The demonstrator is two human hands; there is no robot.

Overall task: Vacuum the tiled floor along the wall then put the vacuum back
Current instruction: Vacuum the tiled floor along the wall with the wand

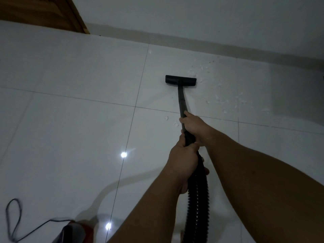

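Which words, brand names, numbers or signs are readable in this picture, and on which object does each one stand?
None can be read.
Vacuum body: red and dark, blurred and cut off by the frame edge; no label legible.
Floor nozzle, wand and ribbed hose: plain black, no print visible.
Tiled floor, wall and wooden door: no signs.

Both hands, left hand [184, 160] and right hand [192, 125], grip the black vacuum wand [182, 100]; its flat floor nozzle [181, 80] sits at twelve o'clock, white scraps [226, 102] scattered toward two o'clock.
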